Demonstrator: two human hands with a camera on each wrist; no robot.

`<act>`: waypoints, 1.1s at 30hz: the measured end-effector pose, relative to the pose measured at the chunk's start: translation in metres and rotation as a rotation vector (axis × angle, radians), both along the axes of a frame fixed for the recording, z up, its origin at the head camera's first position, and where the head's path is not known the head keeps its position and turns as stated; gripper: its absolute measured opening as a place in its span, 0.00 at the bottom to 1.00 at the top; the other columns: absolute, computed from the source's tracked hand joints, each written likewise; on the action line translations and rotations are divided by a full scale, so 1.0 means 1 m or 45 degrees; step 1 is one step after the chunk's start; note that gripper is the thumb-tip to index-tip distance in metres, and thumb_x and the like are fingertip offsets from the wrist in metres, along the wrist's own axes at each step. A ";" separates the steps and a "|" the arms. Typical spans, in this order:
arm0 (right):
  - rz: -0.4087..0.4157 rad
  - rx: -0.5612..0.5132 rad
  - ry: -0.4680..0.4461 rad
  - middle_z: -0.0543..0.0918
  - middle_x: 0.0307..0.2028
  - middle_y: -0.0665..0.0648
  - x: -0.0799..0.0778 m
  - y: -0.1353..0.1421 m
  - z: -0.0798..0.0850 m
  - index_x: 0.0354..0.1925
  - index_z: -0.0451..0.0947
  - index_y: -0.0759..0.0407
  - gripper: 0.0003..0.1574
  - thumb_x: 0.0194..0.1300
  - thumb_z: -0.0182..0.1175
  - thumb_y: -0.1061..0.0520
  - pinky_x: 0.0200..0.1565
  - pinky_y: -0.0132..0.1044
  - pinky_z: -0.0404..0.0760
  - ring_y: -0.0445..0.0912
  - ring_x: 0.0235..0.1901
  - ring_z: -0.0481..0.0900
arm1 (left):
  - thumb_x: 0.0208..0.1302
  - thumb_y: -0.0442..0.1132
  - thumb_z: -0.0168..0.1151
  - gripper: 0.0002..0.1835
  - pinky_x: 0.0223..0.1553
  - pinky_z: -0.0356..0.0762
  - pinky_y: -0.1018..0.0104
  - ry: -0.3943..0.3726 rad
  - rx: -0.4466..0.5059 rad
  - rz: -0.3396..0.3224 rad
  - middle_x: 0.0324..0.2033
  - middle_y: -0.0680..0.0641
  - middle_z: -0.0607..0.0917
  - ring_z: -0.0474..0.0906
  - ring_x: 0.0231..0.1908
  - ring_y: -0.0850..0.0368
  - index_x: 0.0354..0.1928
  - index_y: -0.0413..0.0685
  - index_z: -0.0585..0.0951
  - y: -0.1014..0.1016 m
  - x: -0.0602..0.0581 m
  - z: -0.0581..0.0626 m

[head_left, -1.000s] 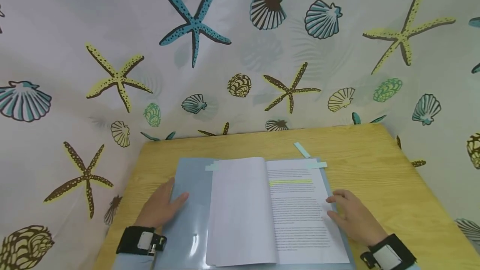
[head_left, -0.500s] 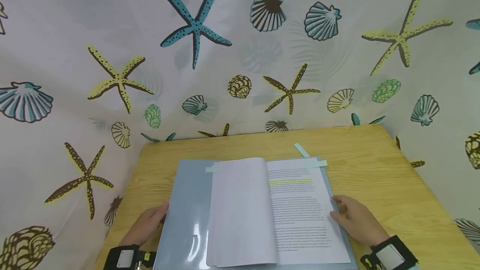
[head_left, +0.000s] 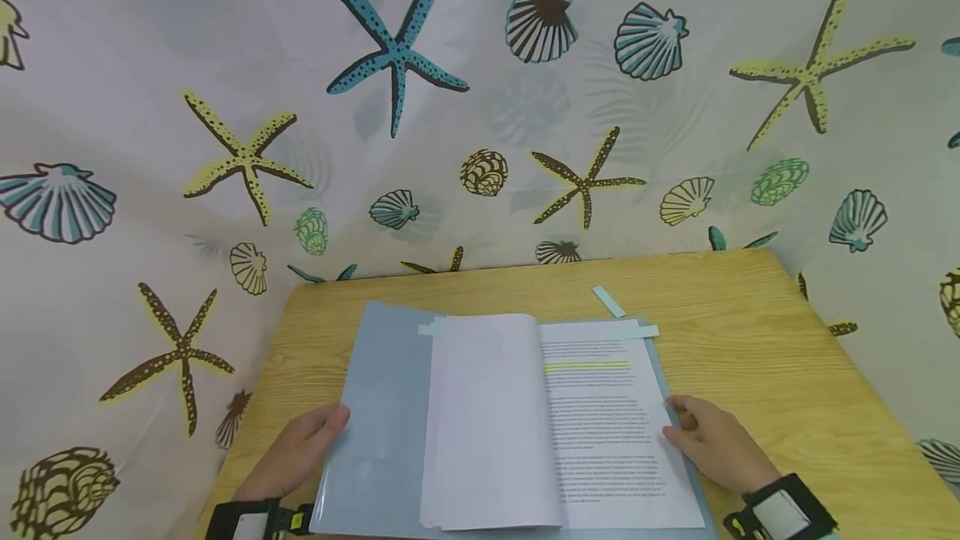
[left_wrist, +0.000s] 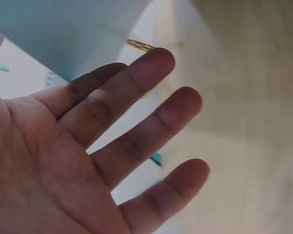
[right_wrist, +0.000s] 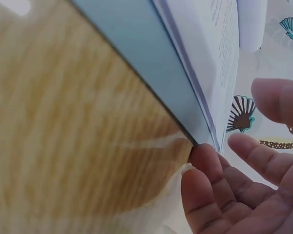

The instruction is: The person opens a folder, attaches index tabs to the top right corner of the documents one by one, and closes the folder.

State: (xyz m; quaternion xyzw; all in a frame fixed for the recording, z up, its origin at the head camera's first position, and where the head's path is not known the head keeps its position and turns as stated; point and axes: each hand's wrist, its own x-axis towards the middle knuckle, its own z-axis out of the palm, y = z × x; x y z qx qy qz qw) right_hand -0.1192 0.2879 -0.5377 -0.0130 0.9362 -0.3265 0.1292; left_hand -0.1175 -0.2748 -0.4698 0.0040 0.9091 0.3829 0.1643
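Observation:
An open blue-grey folder holds a stack of printed pages, one line highlighted in yellow. A blank white sheet lies turned over to the left. My left hand grips the left edge of the folder's cover, which is tilted up a little off the table. In the left wrist view, the fingers reach out beneath the cover, while the thumb is mostly out of view. At the right edge, my right hand touches the folder with its fingertips; its thumb stands apart from the pages.
Pale green strips stick out at the pages' top corners, and another strip lies on the wooden table behind. A cloth printed with starfish and shells hangs around the table's back and sides.
My left hand has moved from lying on the cover to its left edge, and the cover has risen slightly. The right hand has slid slightly outward to the folder's right edge.

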 end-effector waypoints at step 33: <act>0.357 0.310 0.334 0.76 0.54 0.62 0.019 -0.040 0.001 0.48 0.81 0.50 0.21 0.55 0.67 0.48 0.46 0.53 0.77 0.55 0.48 0.73 | 0.70 0.50 0.50 0.32 0.60 0.64 0.47 0.533 0.074 -0.760 0.70 0.51 0.57 0.53 0.66 0.57 0.72 0.59 0.53 0.161 0.003 0.076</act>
